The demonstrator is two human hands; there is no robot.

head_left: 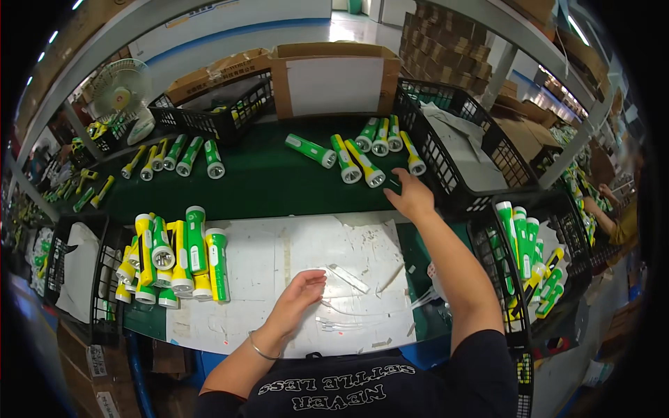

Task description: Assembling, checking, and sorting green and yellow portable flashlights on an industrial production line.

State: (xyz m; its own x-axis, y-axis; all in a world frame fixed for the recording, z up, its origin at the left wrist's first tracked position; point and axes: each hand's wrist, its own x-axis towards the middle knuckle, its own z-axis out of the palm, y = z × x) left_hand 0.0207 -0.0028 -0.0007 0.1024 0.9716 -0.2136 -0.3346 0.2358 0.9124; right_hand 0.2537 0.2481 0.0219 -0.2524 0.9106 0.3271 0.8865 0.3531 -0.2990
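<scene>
My right hand (412,197) is stretched toward the far right of the green bench, its thumb and fingers apart with nothing between them. Just beyond its fingertips lies a yellow-and-green flashlight (412,155), and a green-and-yellow flashlight (368,167) is close on its left. More flashlights lie around these, most with their clear lens ends facing me. My left hand (296,302), with a bangle at the wrist, hovers empty over the white board (258,279), fingers loosely extended. Left of it, a pile of green and yellow flashlights (197,240) covers the board's left end.
Black crates stand at the left (104,272), far right (453,167) and near right (519,327); the near right one holds flashlights. A cardboard box (334,52) stands at the back. More flashlights (188,159) lie back left. Beyond the right-hand crates, another person's hand (596,209) shows.
</scene>
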